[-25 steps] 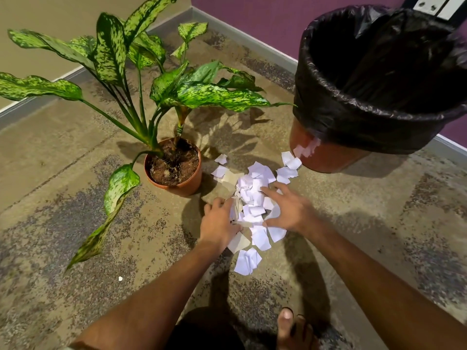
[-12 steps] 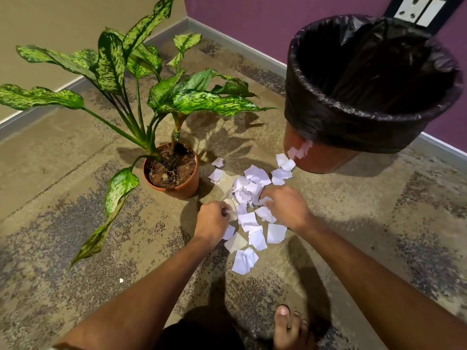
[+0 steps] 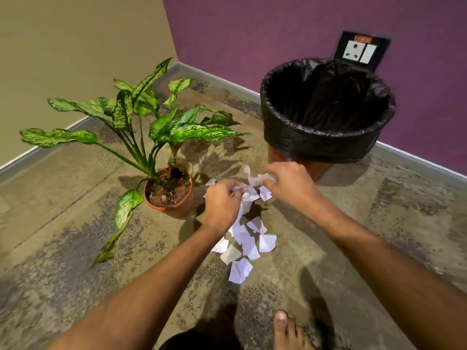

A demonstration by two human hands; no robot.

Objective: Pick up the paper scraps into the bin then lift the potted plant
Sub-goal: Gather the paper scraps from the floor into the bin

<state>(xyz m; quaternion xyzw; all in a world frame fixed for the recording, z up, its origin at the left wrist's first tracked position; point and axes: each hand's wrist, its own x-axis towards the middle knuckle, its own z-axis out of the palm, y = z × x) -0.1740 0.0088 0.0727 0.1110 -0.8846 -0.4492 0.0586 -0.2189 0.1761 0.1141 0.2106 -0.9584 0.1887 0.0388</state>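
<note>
White paper scraps [image 3: 249, 245] lie scattered on the floor between the potted plant and the bin. My left hand [image 3: 222, 204] and my right hand [image 3: 288, 184] are raised above the pile, each gripping a bunch of scraps, with more paper bunched between them. The potted plant [image 3: 170, 195], green speckled leaves in a terracotta pot, stands to the left of my hands. The bin [image 3: 326, 137], an orange-brown tub lined with a black bag, stands just behind my right hand.
Beige and purple walls meet in a corner [image 3: 174, 64] behind the plant. A wall socket [image 3: 360, 53] sits above the bin. My bare foot [image 3: 290, 332] is on the mottled floor at the bottom edge.
Both hands closed on scraps and lifted them off the floor toward the bin. Fewer scraps lie at the far end of the pile. The camera tilted up.
</note>
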